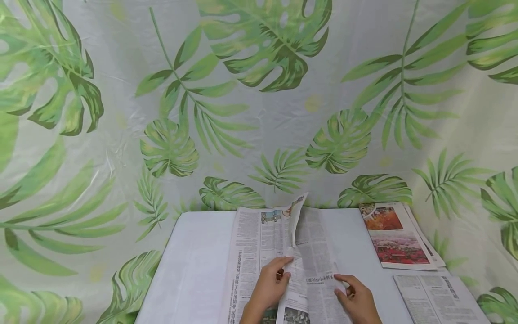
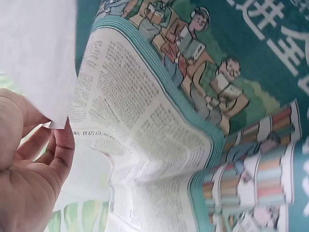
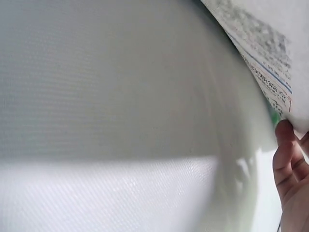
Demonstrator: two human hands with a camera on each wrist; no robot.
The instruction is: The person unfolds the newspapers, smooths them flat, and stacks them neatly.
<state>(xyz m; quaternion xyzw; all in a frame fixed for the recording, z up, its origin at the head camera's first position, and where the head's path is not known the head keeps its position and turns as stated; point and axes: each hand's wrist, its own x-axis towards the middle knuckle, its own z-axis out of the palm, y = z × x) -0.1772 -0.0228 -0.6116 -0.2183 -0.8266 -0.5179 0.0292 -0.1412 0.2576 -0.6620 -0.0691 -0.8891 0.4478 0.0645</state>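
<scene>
A spread newspaper (image 1: 247, 243) lies over the middle of the table, with a narrow strip of a page standing up and curling along its centre. My left hand (image 1: 267, 283) pinches the edge of that raised page between thumb and fingers. In the left wrist view, the page's pale corner passes between the fingertips of the left hand (image 2: 41, 159), beside a page with a teal illustration (image 2: 203, 58) of people reading. At the newspaper's right edge, my right hand (image 1: 358, 297) pinches a lifted part of the sheet. The right wrist view shows the right hand (image 3: 292, 169) gripping that sheet's corner.
Printed pages with red and orange flower photos (image 1: 398, 247) lie at the table's back right. Closer on the right is a folded newspaper (image 1: 435, 297). The white table (image 1: 190, 252) ends at a hanging leaf-patterned cloth (image 1: 263, 117) behind and at both sides.
</scene>
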